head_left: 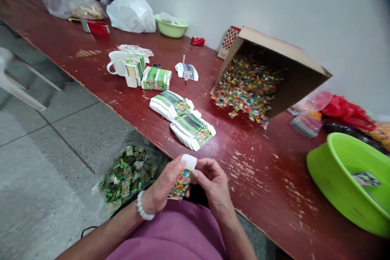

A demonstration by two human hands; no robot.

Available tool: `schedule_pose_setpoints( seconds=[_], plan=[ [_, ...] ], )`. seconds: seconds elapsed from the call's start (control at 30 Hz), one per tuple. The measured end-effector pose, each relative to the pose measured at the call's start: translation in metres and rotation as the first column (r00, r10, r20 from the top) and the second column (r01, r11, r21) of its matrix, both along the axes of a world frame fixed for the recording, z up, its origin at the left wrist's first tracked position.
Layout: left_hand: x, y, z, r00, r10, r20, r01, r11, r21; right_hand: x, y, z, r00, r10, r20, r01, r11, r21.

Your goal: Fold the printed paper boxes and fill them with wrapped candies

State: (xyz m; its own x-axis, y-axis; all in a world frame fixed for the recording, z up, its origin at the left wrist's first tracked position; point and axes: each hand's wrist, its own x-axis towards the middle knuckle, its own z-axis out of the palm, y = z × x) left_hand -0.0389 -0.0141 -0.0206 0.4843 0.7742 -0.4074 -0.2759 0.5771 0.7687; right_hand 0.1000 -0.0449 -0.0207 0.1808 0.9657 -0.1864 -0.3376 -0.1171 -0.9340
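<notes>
The left hand grips a box just off the surface's near edge; the right hand grips it too, beside its white flap. Flat boxes lie near that edge, a carton of sweets nearer the far edge.

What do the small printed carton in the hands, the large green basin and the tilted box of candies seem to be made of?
Small printed carton: probably thin card, matte on its plain white flap, which looks stiff.
Large green basin: likely plastic, smooth, evenly coloured, with a soft sheen.
Tilted box: apparently cardboard, dull brown, with flat panels and straight edges.
</notes>
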Motion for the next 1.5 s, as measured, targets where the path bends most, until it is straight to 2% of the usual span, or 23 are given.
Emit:
schedule_pose_setpoints(
  seconds=[0.07, 0.17, 0.27, 0.43, 0.57, 0.67, 0.77, 0.83, 1.03, 1.13, 1.23, 1.3, 1.5],
  plan=[
    [-0.001, 0.000, 0.000, 1.000, 0.007, 0.005, -0.007, 1.000, -0.002, -0.001, 0.001, 0.001, 1.000, 0.002, -0.010, -0.002, 1.000, -0.005],
    [-0.003, 0.001, 0.001, 1.000, 0.013, 0.014, -0.014, 1.000, 0.025, 0.000, 0.003, 0.001, 0.995, 0.091, -0.029, -0.092, 0.996, -0.020],
    [-0.005, 0.003, 0.004, 1.000, -0.015, 0.018, 0.013, 0.996, 0.090, 0.002, 0.005, 0.001, 0.986, 0.165, 0.028, -0.165, 0.986, 0.001],
    [-0.007, 0.004, 0.007, 0.998, -0.050, -0.023, 0.053, 0.992, 0.114, 0.004, 0.005, -0.002, 0.980, 0.151, 0.125, -0.157, 0.987, 0.040],
    [-0.009, 0.003, 0.008, 0.997, -0.057, 0.057, 0.053, 0.997, 0.062, 0.003, 0.004, 0.000, 0.971, 0.119, 0.208, -0.148, 0.980, 0.132],
    [-0.009, 0.003, 0.008, 0.995, -0.066, 0.074, 0.064, 0.997, 0.030, 0.005, 0.004, 0.004, 0.930, 0.107, 0.350, -0.189, 0.960, 0.208],
    [-0.008, 0.003, 0.009, 0.998, -0.050, 0.048, 0.050, 0.999, -0.008, 0.010, 0.004, 0.008, 0.847, 0.109, 0.521, -0.281, 0.923, 0.263],
    [-0.007, 0.004, 0.009, 0.998, -0.040, 0.050, 0.042, 0.999, -0.032, 0.012, 0.004, 0.009, 0.814, 0.107, 0.571, -0.317, 0.905, 0.283],
    [-0.005, 0.004, 0.010, 0.996, -0.071, 0.062, 0.075, 0.996, -0.051, 0.011, 0.000, 0.000, 0.871, 0.045, 0.489, -0.201, 0.942, 0.270],
    [-0.003, 0.003, 0.009, 0.995, -0.080, 0.062, 0.082, 0.996, -0.032, 0.010, -0.002, -0.006, 0.900, 0.059, 0.432, -0.175, 0.957, 0.234],
    [-0.001, 0.001, 0.009, 0.995, -0.096, 0.037, 0.094, 0.994, 0.052, 0.010, -0.003, -0.009, 0.965, 0.123, 0.233, -0.164, 0.972, 0.166],
    [0.001, 0.000, 0.010, 0.994, -0.113, 0.007, 0.111, 0.987, 0.115, 0.010, -0.004, -0.010, 0.981, 0.163, 0.106, -0.176, 0.975, 0.135],
    [0.005, 0.000, 0.017, 0.990, -0.115, -0.084, 0.133, 0.956, 0.261, 0.013, -0.004, -0.006, 0.981, 0.194, -0.030, -0.189, 0.975, 0.119]
  ],
)
